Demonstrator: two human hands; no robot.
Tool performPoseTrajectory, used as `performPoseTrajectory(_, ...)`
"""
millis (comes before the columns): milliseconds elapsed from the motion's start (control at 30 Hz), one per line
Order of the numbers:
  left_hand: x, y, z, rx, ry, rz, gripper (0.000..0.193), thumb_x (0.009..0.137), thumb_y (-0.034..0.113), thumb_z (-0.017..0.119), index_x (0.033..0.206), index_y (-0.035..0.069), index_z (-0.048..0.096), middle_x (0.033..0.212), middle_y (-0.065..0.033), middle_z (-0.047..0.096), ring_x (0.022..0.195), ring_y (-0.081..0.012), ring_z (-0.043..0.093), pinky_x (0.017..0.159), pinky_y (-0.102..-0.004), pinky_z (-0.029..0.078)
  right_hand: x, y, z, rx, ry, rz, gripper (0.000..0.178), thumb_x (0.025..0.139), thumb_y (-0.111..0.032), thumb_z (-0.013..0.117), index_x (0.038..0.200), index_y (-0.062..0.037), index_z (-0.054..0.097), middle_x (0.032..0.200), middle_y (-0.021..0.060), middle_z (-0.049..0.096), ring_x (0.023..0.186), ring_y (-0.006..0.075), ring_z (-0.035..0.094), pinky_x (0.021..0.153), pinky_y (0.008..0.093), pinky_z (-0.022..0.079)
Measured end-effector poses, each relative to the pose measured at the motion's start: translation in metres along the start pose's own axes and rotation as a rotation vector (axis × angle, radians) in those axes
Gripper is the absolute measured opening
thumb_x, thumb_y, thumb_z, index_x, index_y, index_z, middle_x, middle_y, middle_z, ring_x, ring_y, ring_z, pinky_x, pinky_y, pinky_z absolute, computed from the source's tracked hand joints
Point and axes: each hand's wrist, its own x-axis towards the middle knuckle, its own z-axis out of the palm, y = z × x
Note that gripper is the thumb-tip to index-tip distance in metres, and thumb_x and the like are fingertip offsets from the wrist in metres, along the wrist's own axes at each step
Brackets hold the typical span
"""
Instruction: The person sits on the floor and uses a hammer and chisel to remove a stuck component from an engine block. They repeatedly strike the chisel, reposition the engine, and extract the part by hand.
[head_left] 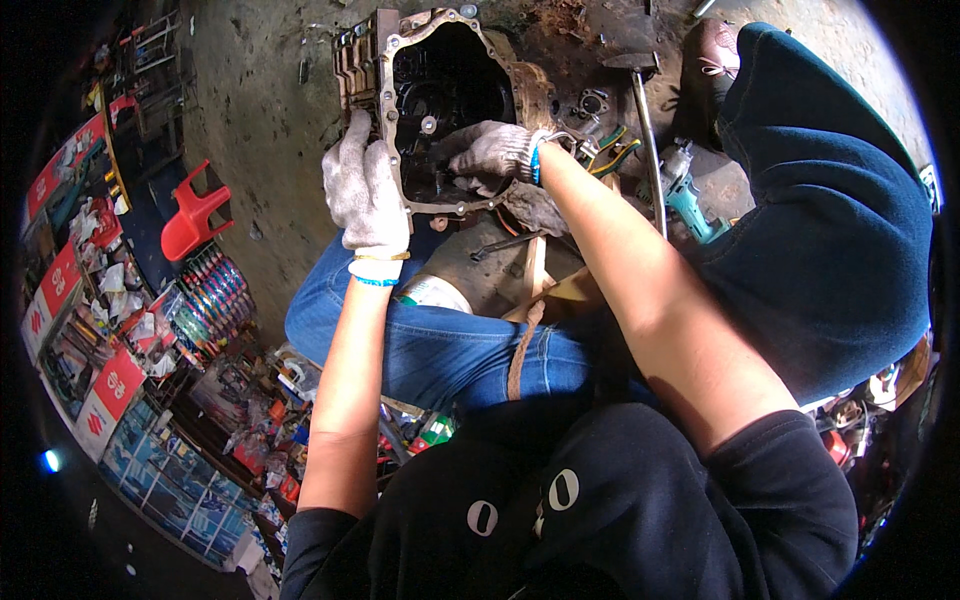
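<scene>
blk shirt (610,500), r hand (495,152) in hsg (389,100), l (363,190) alongside

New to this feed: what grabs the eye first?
Probably the big open metal casing at top centre, its dark cavity facing up, with the gloved left hand against its left edge and the gloved right hand at the opening. Next, the bright red plastic chair off to the left. Then the teal power tool right of centre, just right of the hammer.

Grey-rimmed casing (388,95), off-white gloves (362,195), blue jeans (830,230), red chair (188,222)
</scene>
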Motion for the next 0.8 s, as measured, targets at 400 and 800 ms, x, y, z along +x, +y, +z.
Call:
performPoseTrajectory(400,0.008,-0.008,0.000,-0.014,-0.035,-0.048,0.051,0.103,0.038,0.047,0.139,0.006,0.061,0.129,-0.0209,0.062,0.120,-0.0349,0.059,0.106,-0.0431,0.043,0.010,-0.024,0.006,-0.029,0.042,0.031,0.037,0.089,-0.014,0.074,0.126,-0.0090,0.072,0.105,0.0028,0.075,0.092,0.0153,0.065,0.086,0.0321,0.053)
performPoseTrajectory(800,0.016,-0.039,0.006,0.108,0.009,0.224,0.043,0.099,0.031,0.056,0.135,0.009,0.064,0.122,-0.0212,0.064,0.113,-0.0382,0.061,0.100,-0.0470,0.046,0.011,-0.027,0.018,-0.092,0.185,0.106,0.048,0.086,-0.027,0.080,0.126,-0.0029,0.070,0.112,0.0112,0.076,0.100,0.0198,0.068,0.092,0.0345,0.052)
